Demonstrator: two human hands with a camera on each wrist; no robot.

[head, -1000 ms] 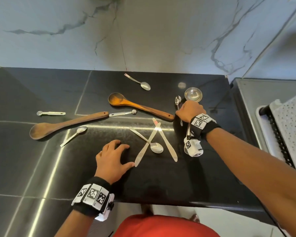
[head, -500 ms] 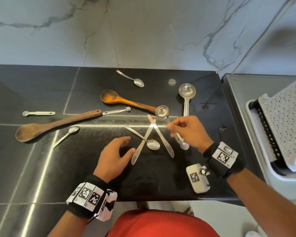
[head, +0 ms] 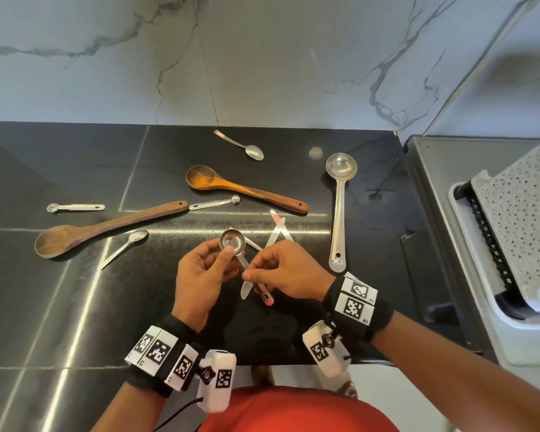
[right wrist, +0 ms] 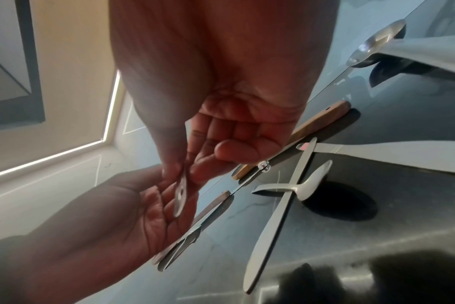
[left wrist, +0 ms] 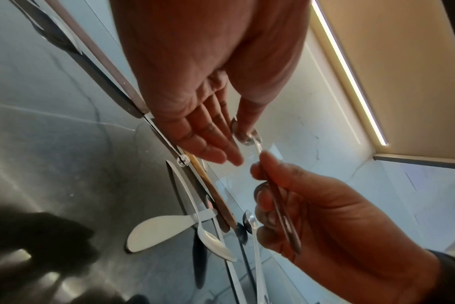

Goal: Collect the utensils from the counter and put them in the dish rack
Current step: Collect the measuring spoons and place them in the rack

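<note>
A small steel measuring spoon [head: 233, 242] with a red-tipped handle is held above the black counter [head: 371, 275] in front of me. My right hand [head: 252, 269] pinches its handle [right wrist: 181, 197]. My left hand [head: 222, 249] holds the round bowl [left wrist: 249, 137], thumb on top and straight fingers beneath. On the counter lie a steel ladle [head: 337, 229], two wooden spoons [head: 240, 188] [head: 106, 226], two teaspoons [head: 253, 151] [head: 128, 244] and two small measuring spoons [head: 75, 207] [head: 215, 203]. Crossed table knives [head: 276, 232] and another spoon [right wrist: 312, 183] are partly hidden under my hands.
The white perforated dish rack [head: 524, 232] stands in a tray [head: 480, 294] at the far right, beyond a raised steel ledge [head: 434, 188]. A marble wall [head: 262, 57] backs the counter. The counter's front edge runs just below my wrists.
My right hand has lifted the measuring spoon off the counter and drawn it toward me. My left hand has risen from the counter and taken hold of the spoon's bowl.
</note>
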